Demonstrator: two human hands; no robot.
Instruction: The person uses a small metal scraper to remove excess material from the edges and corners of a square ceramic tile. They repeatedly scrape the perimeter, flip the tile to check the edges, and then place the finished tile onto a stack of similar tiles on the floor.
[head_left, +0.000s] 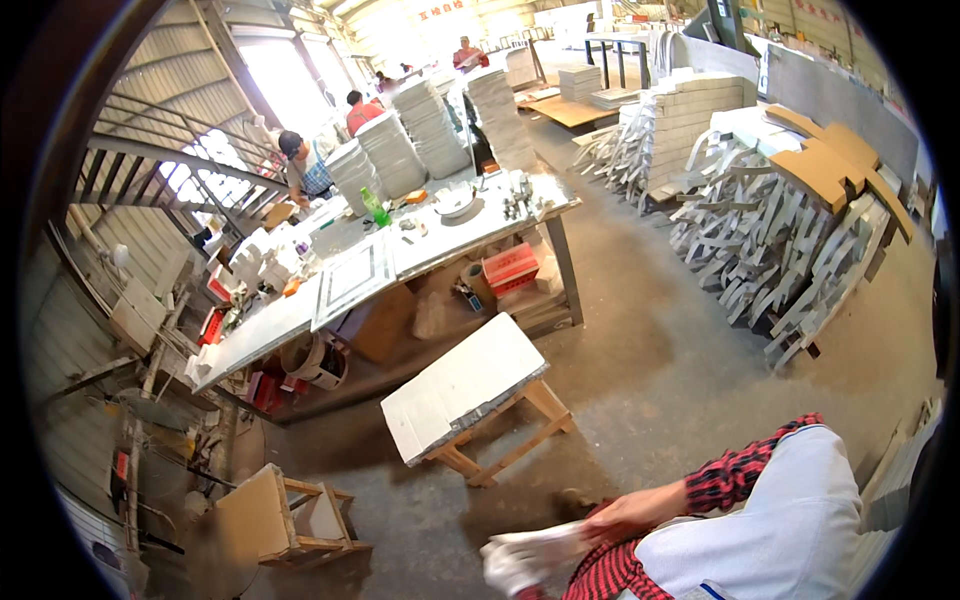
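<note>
Low at the right, my right hand (637, 509) is bare and reaches out of a red-and-black checked sleeve. A white work glove (548, 543) stretches from its fingertips toward my left hand (512, 568). White gloved and smeared by motion, my left hand appears to grip the glove's far end. The fingers of my right hand are hidden at the white cloth, so whether they hold it or are inside it cannot be made out. Beyond both hands stands a low wooden stool (465, 385) with a white slab top.
A smaller wooden stool (255, 515) stands at lower left. Ahead runs a long workbench (350, 280) with tall stacks of white panels (430, 130), a green bottle (376, 207) and a bowl (455, 203). Piled white curved strips (750, 230) fill the right. A co-worker (305, 165) works behind the bench.
</note>
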